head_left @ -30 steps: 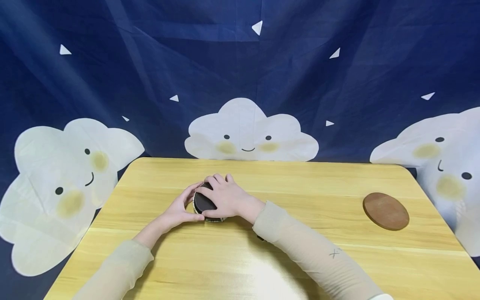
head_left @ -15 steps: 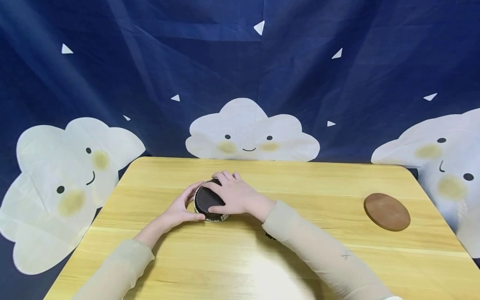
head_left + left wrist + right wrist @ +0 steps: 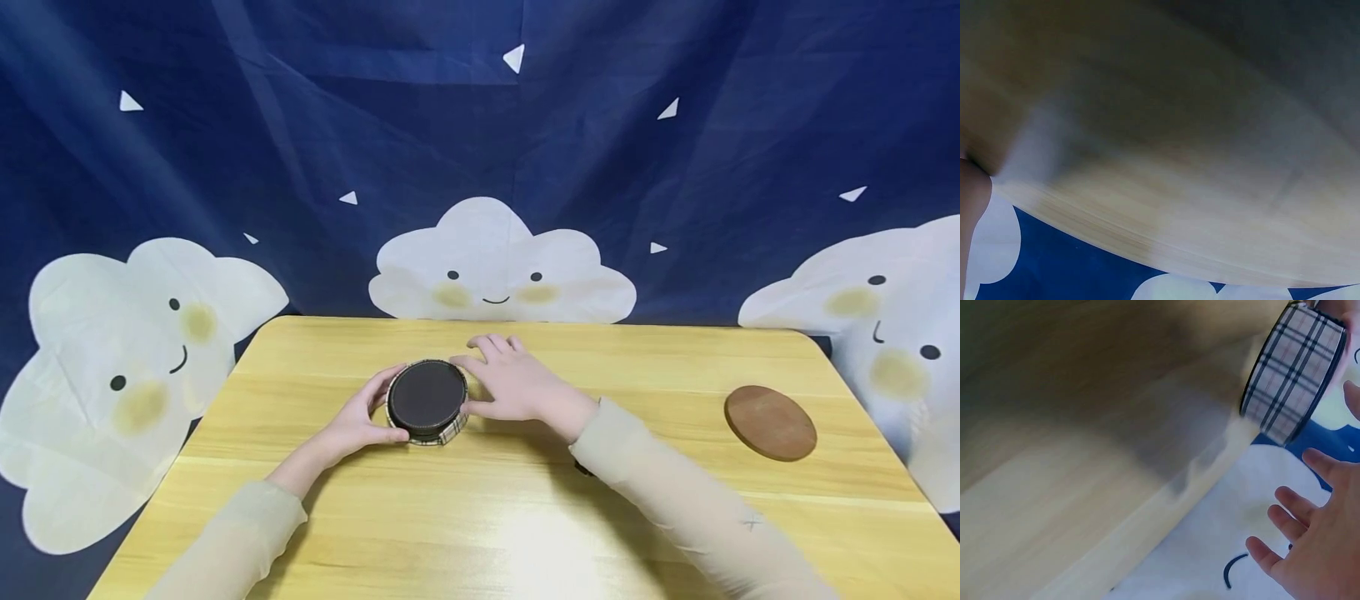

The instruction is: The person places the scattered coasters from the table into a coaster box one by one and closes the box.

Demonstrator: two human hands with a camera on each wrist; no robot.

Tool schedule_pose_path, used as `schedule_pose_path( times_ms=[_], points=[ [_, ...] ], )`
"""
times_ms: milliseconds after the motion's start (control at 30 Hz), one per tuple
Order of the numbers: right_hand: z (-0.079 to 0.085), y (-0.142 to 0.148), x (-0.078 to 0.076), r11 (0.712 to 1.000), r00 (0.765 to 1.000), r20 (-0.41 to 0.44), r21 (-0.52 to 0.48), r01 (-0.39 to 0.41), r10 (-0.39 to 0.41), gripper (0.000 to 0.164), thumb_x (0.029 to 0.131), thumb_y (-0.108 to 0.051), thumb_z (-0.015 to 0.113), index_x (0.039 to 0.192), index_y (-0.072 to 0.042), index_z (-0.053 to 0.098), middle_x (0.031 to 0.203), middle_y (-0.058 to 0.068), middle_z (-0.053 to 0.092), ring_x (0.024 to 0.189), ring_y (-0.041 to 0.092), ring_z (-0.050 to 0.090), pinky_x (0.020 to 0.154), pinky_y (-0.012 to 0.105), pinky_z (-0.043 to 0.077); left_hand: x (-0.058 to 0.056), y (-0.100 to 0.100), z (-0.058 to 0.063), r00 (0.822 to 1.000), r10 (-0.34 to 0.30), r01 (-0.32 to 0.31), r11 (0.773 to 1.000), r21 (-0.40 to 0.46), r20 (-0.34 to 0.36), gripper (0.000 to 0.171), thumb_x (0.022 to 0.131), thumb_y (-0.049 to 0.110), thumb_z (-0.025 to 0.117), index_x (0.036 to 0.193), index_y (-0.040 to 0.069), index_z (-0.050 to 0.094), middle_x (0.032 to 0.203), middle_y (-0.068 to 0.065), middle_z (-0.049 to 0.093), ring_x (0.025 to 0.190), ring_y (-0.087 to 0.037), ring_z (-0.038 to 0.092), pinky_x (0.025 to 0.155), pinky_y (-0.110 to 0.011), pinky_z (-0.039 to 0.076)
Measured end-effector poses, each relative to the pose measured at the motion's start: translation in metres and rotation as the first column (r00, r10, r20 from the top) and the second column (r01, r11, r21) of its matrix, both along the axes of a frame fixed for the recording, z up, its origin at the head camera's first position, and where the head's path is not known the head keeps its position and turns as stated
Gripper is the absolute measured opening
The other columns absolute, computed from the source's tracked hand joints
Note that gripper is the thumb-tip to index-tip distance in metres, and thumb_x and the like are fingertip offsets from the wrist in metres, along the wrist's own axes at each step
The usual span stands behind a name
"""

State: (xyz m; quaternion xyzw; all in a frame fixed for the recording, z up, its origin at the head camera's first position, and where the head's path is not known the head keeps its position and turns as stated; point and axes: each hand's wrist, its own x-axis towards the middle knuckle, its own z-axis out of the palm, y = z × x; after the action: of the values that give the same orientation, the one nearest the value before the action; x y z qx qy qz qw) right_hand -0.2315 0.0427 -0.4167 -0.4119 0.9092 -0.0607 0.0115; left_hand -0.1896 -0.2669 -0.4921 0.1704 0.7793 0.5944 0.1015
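A round, low plaid case (image 3: pixel 454 428) with a dark, stitched disc-shaped top (image 3: pixel 427 395) is at the left middle of the table. My left hand (image 3: pixel 358 423) grips its left side, thumb at the front and fingers round the back. Just to the right of the case is my right hand (image 3: pixel 517 388), fingers spread and nothing in its grasp; its thumb tip is right at the case's edge. In the right wrist view the white, black and pink checked side (image 3: pixel 1291 375) shows beyond the spread fingers (image 3: pixel 1294 506). The left wrist view shows mostly blurred tabletop.
A flat brown round disc (image 3: pixel 771 422) lies towards the right side of the wooden table (image 3: pixel 600 358). Behind the table's far edge hangs a dark blue curtain (image 3: pixel 420 125) printed with smiling clouds.
My right hand has come off the top of the case and moved right, uncovering the dark disc. My left hand keeps its grip in the same place.
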Motion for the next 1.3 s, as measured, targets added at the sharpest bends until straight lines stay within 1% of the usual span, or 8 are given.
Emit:
schedule_pose_path(
  times_ms=[200, 300, 433, 500, 667, 767, 1067, 1300],
  points=[
    [0.006, 0.028, 0.003, 1.0, 1.0, -0.008, -0.005, 0.028, -0.028, 0.073, 0.099, -0.056, 0.067, 0.159, -0.02, 0.046, 0.161, 0.021, 0.044, 0.152, 0.037, 0.039, 0.121, 0.061, 0.034, 0.0, 0.0, 0.0, 1.0, 0.004, -0.004, 1.0, -0.001, -0.007, 0.109, 0.076, 0.009, 0.097, 0.165, 0.007, 0.034, 0.159, -0.028, 0.047, 0.131, 0.008, 0.05, 0.113, -0.004, 0.032],
    [0.006, 0.042, 0.005, 0.999, 0.999, -0.014, 0.0, 0.051, -0.051, 0.073, 0.099, -0.055, 0.068, 0.159, -0.019, 0.047, 0.16, 0.022, 0.044, 0.15, 0.038, 0.04, 0.121, 0.062, 0.034, 0.0, 0.0, 0.0, 1.0, 0.009, -0.009, 1.0, -0.014, -0.004, 0.11, 0.076, 0.01, 0.097, 0.165, 0.008, 0.034, 0.159, -0.027, 0.048, 0.143, -0.014, 0.051, 0.113, -0.004, 0.031],
    [0.006, 0.06, 0.007, 0.997, 0.997, -0.027, 0.009, 0.078, -0.077, 0.074, 0.098, -0.055, 0.068, 0.159, -0.018, 0.047, 0.159, 0.023, 0.045, 0.149, 0.039, 0.041, 0.12, 0.063, 0.035, 0.0, -0.001, 0.0, 1.0, 0.012, -0.012, 0.999, -0.029, 0.001, 0.11, 0.076, 0.012, 0.097, 0.166, 0.009, 0.033, 0.16, -0.025, 0.048, 0.149, -0.045, 0.042, 0.112, -0.005, 0.031],
    [0.007, 0.07, 0.009, 0.996, 0.995, -0.035, 0.014, 0.09, -0.09, 0.074, 0.098, -0.055, 0.069, 0.158, -0.018, 0.048, 0.159, 0.024, 0.046, 0.149, 0.039, 0.041, 0.12, 0.065, 0.035, 0.0, -0.001, -0.001, 1.0, 0.012, -0.012, 0.999, -0.032, 0.002, 0.11, 0.076, 0.013, 0.097, 0.166, 0.01, 0.033, 0.16, -0.025, 0.049, 0.149, -0.041, 0.043, 0.112, -0.005, 0.031],
    [0.008, 0.095, 0.016, 0.992, 0.991, -0.064, 0.029, 0.123, -0.121, 0.074, 0.098, -0.054, 0.07, 0.157, -0.016, 0.049, 0.157, 0.024, 0.047, 0.147, 0.041, 0.043, 0.118, 0.066, 0.037, 0.0, -0.001, -0.002, 1.0, 0.009, -0.009, 1.0, -0.03, -0.004, 0.109, 0.076, 0.013, 0.097, 0.166, 0.01, 0.034, 0.16, -0.024, 0.048, 0.14, -0.004, 0.05, 0.113, -0.005, 0.031],
    [0.007, 0.111, 0.019, 0.989, 0.986, -0.084, 0.035, 0.146, -0.142, 0.073, 0.098, -0.053, 0.07, 0.156, -0.015, 0.05, 0.156, 0.025, 0.048, 0.145, 0.042, 0.044, 0.117, 0.066, 0.037, 0.0, -0.001, -0.002, 1.0, 0.006, -0.006, 1.0, -0.018, -0.008, 0.109, 0.076, 0.012, 0.097, 0.165, 0.009, 0.034, 0.16, -0.026, 0.048, 0.131, 0.01, 0.05, 0.113, -0.005, 0.031],
    [0.002, 0.156, 0.027, 0.979, 0.967, -0.159, 0.015, 0.202, -0.197, 0.07, 0.096, -0.05, 0.072, 0.152, -0.013, 0.055, 0.149, 0.026, 0.053, 0.14, 0.043, 0.048, 0.11, 0.066, 0.042, 0.001, 0.0, -0.002, 1.0, 0.0, 0.0, 1.0, -0.009, -0.011, 0.11, 0.076, 0.011, 0.097, 0.165, 0.007, 0.033, 0.158, -0.028, 0.048, 0.128, 0.012, 0.051, 0.112, -0.005, 0.032],
    [0.002, 0.189, 0.035, 0.959, 0.951, -0.139, 0.024, 0.283, -0.277, 0.07, 0.096, -0.052, 0.072, 0.152, -0.014, 0.055, 0.15, 0.026, 0.053, 0.139, 0.048, 0.049, 0.111, 0.07, 0.041, 0.002, 0.0, 0.0, 1.0, 0.0, 0.0, 1.0, -0.011, -0.013, 0.11, 0.076, 0.013, 0.097, 0.165, 0.006, 0.032, 0.159, -0.029, 0.048, 0.129, 0.014, 0.05, 0.112, -0.004, 0.031]
  ],
)
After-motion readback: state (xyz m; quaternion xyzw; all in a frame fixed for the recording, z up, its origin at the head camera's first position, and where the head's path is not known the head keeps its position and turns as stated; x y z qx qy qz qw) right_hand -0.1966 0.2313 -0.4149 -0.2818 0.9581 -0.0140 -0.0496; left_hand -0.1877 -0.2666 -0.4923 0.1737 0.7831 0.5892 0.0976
